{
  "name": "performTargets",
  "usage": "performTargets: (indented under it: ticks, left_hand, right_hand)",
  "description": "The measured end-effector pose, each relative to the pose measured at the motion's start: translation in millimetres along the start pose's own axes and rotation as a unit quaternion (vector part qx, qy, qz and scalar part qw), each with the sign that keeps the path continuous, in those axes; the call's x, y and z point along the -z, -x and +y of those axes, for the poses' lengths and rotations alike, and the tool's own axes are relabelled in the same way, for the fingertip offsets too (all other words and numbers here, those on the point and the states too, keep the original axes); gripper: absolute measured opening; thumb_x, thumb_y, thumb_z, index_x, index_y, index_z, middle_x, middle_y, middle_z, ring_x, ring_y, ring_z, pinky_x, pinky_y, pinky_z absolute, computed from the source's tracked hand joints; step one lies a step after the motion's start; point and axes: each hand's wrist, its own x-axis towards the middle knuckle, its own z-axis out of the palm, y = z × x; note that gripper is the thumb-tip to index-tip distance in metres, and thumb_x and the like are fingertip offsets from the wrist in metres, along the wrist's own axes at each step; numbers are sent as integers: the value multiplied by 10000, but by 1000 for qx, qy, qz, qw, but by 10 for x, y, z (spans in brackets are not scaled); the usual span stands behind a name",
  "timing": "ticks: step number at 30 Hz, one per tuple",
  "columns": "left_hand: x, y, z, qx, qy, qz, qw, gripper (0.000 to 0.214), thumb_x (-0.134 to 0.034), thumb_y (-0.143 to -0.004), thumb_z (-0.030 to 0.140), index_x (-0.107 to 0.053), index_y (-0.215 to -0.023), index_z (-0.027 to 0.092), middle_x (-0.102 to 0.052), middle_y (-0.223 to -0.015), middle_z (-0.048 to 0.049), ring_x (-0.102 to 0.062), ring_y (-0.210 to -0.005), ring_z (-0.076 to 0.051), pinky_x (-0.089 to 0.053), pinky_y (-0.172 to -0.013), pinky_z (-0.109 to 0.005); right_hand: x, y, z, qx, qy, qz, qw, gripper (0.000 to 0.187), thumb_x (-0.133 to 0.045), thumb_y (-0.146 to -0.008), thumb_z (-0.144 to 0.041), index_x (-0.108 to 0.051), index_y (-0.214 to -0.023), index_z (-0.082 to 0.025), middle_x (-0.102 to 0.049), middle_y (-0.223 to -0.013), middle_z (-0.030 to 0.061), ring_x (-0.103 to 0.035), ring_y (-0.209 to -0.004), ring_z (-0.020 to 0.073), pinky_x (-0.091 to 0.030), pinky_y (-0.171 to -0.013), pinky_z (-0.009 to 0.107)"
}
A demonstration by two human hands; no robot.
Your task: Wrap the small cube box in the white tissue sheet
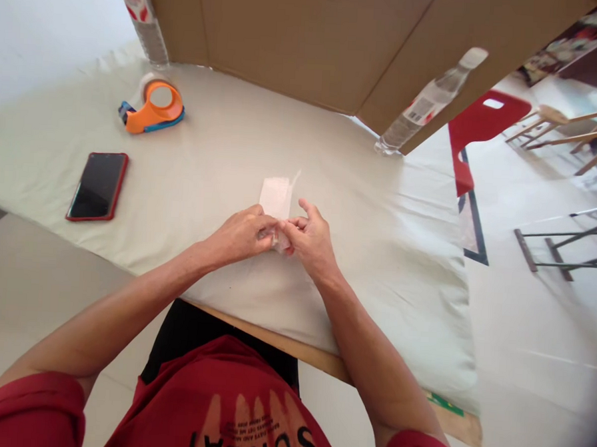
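"Well, where are the hands?"

"The left hand [240, 237] and the right hand [310, 241] meet in the middle of the table, on the white cloth [222, 153]. They touch each other."

"What do they hold?"

"A small, thin plastic piece [276, 195]. Its near end is between the fingers of both hands. Both hands pinch it there, with fingers bent and close together. One finger of the right hand sticks up a bit. The far end lies flat on the cloth, past the fingertips."

"What else is there?"

"A phone [98, 186] in a red case lies far to the left. Behind it sits an orange tape holder [153, 109]. One water bottle [144, 18] stands at the back left, near the tape holder. Another bottle [427, 103] stands at the back right. Both are by a big cardboard wall [298, 37]. A red chair [478, 126] is past the table on the right."
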Motion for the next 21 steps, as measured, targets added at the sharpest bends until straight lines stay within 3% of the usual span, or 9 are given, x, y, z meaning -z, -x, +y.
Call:
performTargets:
  ticks: [3, 6, 9, 13, 17, 19, 21]
  left_hand:
    - [-5, -5, -34, -5, 19, 12, 1000, 272, -555, -779, 170, -738, -980, 181, -588, -762, -26, -556, -726, -164, -431, -679, -274]
    - [-1, 11, -42, 20, 83, 27, 996, 431, -585, -748, 187, -663, -1170, 151, -630, -815, -15, -559, -704, -144, -453, -700, -273]
    - [-9, 24, -4, 73, 156, 31, 984, 489, -599, -760, 216, -602, -1245, 149, -617, -796, 13, -541, -647, -119, -448, -658, -254]
    - [-98, 21, 55, 113, 146, 89, 979, 359, -618, -804, 252, -634, -1151, 160, -574, -734, 27, -526, -649, -123, -434, -668, -262]
    - [-238, 36, 36, 84, 122, 131, 980, 318, -587, -827, 199, -628, -1142, 173, -594, -787, 2, -548, -682, -132, -463, -692, -260]
    - [-291, 46, 13, 58, 94, 155, 982, 317, -593, -823, 189, -628, -1138, 178, -604, -817, -13, -577, -740, -154, -486, -730, -276]
    - [-322, 50, -4, 33, 54, 187, 980, 338, -602, -810, 177, -625, -1147, 176, -625, -873, -39, -602, -828, -186, -505, -794, -307]
  right_hand:
    - [53, 51, 20, 20, 6, -37, 999, 780, -556, -843, -357, -291, -1532, -106, -714, -1031, 97, -651, -622, 141, -515, -477, 262]
    - [88, 77, 65, 88, 85, -86, 989, 701, -565, -840, -304, -372, -1499, -167, -694, -1165, 102, -623, -626, 118, -541, -576, 289]
    - [76, 69, 84, 151, 219, -101, 959, 710, -576, -840, -247, -365, -1513, -169, -677, -1233, 111, -627, -662, 128, -548, -679, 321]
    - [93, 28, 59, 202, 314, -110, 921, 735, -529, -834, -173, -323, -1538, -131, -678, -1248, 140, -663, -757, 168, -541, -748, 343]
    - [232, -39, 83, 174, 208, -141, 952, 706, -547, -832, -224, -361, -1513, -191, -693, -1187, 94, -599, -602, 111, -549, -639, 309]
    - [296, -91, 117, 150, 145, -83, 975, 639, -556, -848, -276, -416, -1467, -201, -703, -1106, 67, -575, -575, 101, -548, -606, 299]
    - [323, -158, 147, 155, 125, -13, 980, 582, -567, -851, -302, -469, -1415, -194, -706, -1034, 51, -567, -594, 106, -540, -613, 298]
